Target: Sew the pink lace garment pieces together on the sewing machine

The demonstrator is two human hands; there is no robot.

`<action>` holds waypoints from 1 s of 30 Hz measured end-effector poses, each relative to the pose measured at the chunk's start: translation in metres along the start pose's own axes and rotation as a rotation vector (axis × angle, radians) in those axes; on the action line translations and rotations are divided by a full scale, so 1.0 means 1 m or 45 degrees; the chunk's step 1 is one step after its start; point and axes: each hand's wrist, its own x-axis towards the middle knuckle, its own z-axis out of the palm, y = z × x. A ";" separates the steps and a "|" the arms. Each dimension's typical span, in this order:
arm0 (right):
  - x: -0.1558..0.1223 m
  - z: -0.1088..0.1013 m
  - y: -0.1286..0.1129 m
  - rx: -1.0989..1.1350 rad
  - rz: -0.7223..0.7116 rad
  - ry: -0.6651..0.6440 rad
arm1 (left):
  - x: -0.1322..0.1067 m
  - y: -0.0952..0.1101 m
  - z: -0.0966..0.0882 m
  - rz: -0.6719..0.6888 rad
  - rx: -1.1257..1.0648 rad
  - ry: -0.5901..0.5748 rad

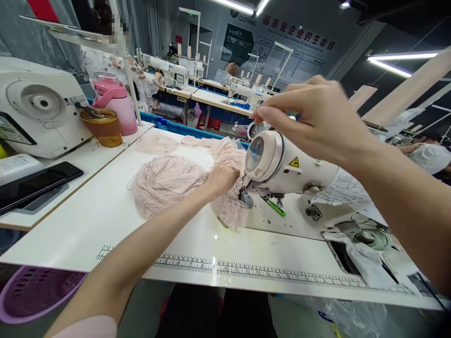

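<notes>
My left hand [221, 180] rests on pale pink lace fabric [169, 183] right beside the needle area of a white sewing machine [289, 166]; its fingers are curled down onto the cloth. My right hand [313, 117] is raised above the machine head, thumb and forefinger pinched together at the top near a metal thread guide [251, 129]; what they pinch is too small to see. The lace is bunched in a heap to the left of the needle on the white sewing table [105, 220].
A ruler strip [246, 270] runs along the table's front edge. At left stand another white machine [38, 105], a black phone [35, 185], a pink bottle [116, 103] and an amber jar [102, 126]. A purple basket [31, 293] sits below. Other people work at stations behind.
</notes>
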 end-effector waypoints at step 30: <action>-0.206 0.119 -0.011 1.638 1.109 -0.207 | -0.097 0.084 -0.004 0.389 0.153 -0.025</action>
